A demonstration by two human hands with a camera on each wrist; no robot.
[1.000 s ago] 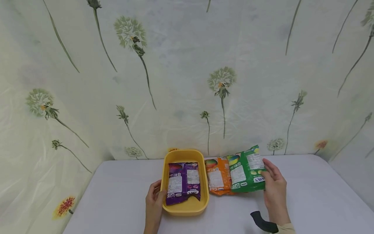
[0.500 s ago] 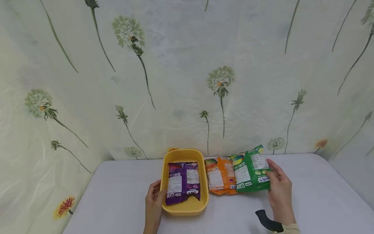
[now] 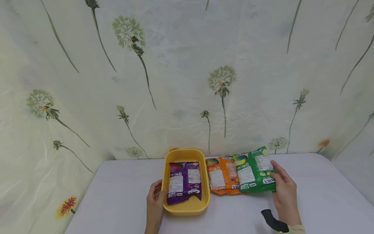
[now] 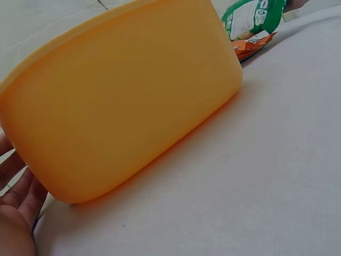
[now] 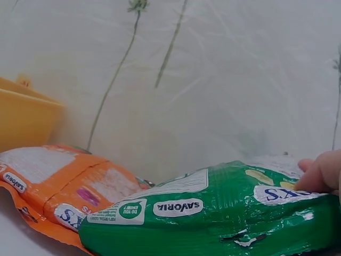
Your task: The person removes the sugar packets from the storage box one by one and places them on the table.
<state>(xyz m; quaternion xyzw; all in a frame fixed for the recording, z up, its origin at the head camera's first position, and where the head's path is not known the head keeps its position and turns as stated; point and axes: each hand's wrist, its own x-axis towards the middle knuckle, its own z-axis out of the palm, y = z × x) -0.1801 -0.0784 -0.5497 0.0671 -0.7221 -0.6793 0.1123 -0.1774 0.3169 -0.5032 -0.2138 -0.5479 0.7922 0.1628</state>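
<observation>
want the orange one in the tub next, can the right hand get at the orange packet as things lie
Probably not cleanly: the green packet, which the right hand holds, overlaps the orange packet on its right side. Its left and near edges lie bare.

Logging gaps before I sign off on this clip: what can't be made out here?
- Right hand thumb: head view, under the green packet; right wrist view shows only fingertips.
- Left hand fingertips: head view, behind the yellow tub wall.
- Purple packet: left wrist view, hidden by the tub wall.
- Packet small print: too small in all views.
</observation>
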